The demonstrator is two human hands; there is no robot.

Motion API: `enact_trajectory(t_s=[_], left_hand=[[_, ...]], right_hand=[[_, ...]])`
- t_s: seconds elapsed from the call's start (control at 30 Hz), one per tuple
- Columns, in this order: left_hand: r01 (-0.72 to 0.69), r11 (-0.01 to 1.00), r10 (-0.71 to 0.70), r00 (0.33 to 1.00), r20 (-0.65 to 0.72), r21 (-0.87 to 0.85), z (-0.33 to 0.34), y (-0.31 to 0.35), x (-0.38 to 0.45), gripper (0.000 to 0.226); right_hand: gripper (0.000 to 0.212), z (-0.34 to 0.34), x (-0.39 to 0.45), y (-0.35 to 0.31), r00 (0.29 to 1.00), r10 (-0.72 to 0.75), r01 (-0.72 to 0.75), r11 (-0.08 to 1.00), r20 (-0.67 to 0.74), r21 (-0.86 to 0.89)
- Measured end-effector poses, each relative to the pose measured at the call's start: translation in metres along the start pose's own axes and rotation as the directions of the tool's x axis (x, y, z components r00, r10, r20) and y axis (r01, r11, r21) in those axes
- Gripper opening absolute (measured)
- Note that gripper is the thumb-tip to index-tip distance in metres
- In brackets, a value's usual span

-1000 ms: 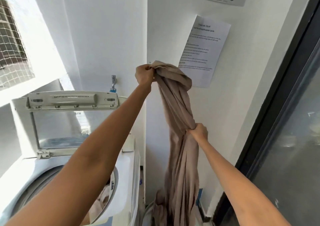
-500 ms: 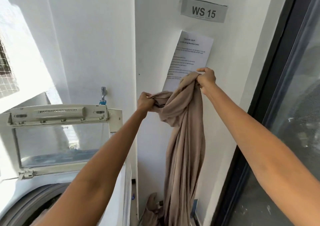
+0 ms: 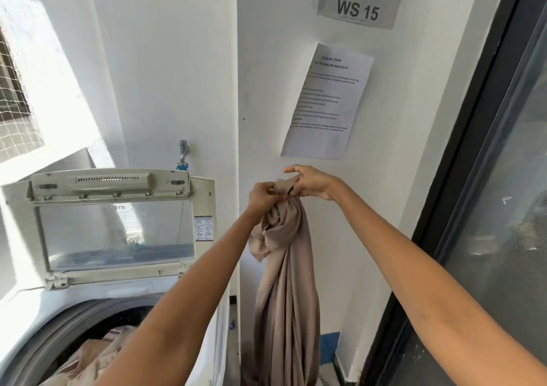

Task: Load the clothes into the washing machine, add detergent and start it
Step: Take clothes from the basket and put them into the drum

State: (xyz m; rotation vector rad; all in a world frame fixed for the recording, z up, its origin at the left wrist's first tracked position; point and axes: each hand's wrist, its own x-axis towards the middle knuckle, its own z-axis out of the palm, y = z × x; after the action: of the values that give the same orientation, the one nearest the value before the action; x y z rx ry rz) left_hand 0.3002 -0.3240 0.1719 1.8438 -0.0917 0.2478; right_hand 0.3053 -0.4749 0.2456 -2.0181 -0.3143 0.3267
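Observation:
A long beige cloth hangs bunched in front of the white wall, right of the washing machine. My left hand grips its gathered top end. My right hand meets it there, thumb and lower fingers on the cloth, the upper fingers spread out. The top-loading machine has its lid raised. In the drum lies pale beige laundry. The cloth's lower end drops out of view at the bottom.
A tap sticks out of the wall above the machine. A printed sheet and a "WS 15" sign hang on the wall. A dark-framed glass door fills the right side. A narrow gap separates machine and wall.
My right hand came down from high on the cloth to join my left hand at the bunched top. The cloth is gathered more tightly and hangs lower.

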Motion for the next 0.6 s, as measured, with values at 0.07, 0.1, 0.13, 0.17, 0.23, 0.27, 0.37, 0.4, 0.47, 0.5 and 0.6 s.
enact_trajectory(t_s=[0.07, 0.1, 0.13, 0.17, 0.23, 0.27, 0.37, 0.4, 0.47, 0.5, 0.6], left_hand=[[0.030, 0.999, -0.029, 0.996, -0.086, 0.017, -0.003, -0.009, -0.002, 0.017], [0.046, 0.999, -0.044, 0.990, -0.132, 0.006, -0.003, -0.013, -0.003, 0.026], [0.050, 0.999, -0.051, 0.984, -0.170, -0.014, -0.003, -0.014, -0.006, 0.029], [0.047, 0.998, -0.053, 0.980, -0.192, -0.036, -0.003, -0.014, -0.007, 0.029], [0.024, 0.997, -0.037, 0.981, -0.188, -0.074, -0.003, -0.008, -0.007, 0.020], [0.000, 0.996, -0.017, 0.984, -0.177, -0.092, -0.004, -0.003, -0.007, 0.014], [-0.058, 0.989, 0.036, 0.987, -0.156, -0.134, -0.009, 0.008, -0.002, 0.010], [-0.073, 0.986, 0.050, 0.986, -0.157, -0.147, -0.011, 0.012, -0.002, 0.009], [-0.091, 0.978, 0.056, 0.982, -0.183, -0.185, -0.018, 0.021, -0.004, 0.014], [-0.100, 0.973, 0.057, 0.978, -0.202, -0.209, -0.021, 0.024, -0.003, 0.019], [-0.135, 0.954, 0.069, 0.968, -0.241, -0.268, -0.034, 0.032, 0.000, 0.024]], right_hand=[[0.073, -0.007, -0.008, 0.010, 0.985, -0.019, 0.019, 1.000, 0.173, -0.002], [0.079, -0.007, -0.011, 0.019, 0.985, -0.039, 0.043, 0.999, 0.169, -0.020], [0.085, -0.003, -0.012, 0.032, 0.991, -0.062, 0.068, 0.996, 0.116, -0.049], [0.089, 0.002, -0.013, 0.047, 0.996, -0.078, 0.081, 0.995, 0.047, -0.065], [0.093, 0.021, -0.015, 0.077, 0.995, -0.092, 0.091, 0.996, -0.034, -0.016], [0.090, 0.032, -0.016, 0.090, 0.993, -0.115, 0.116, 0.993, -0.042, 0.022], [0.068, 0.058, -0.022, 0.119, 0.988, -0.128, 0.134, 0.988, -0.083, 0.076], [0.067, 0.065, -0.022, 0.128, 0.991, -0.088, 0.097, 0.992, -0.100, 0.083], [0.072, 0.076, -0.019, 0.150, 0.994, -0.006, 0.009, 1.000, -0.108, 0.023], [0.073, 0.081, -0.017, 0.163, 0.994, 0.030, -0.037, 0.997, -0.103, -0.066], [0.067, 0.095, -0.015, 0.193, 0.987, 0.114, -0.147, 0.928, -0.115, -0.344]])
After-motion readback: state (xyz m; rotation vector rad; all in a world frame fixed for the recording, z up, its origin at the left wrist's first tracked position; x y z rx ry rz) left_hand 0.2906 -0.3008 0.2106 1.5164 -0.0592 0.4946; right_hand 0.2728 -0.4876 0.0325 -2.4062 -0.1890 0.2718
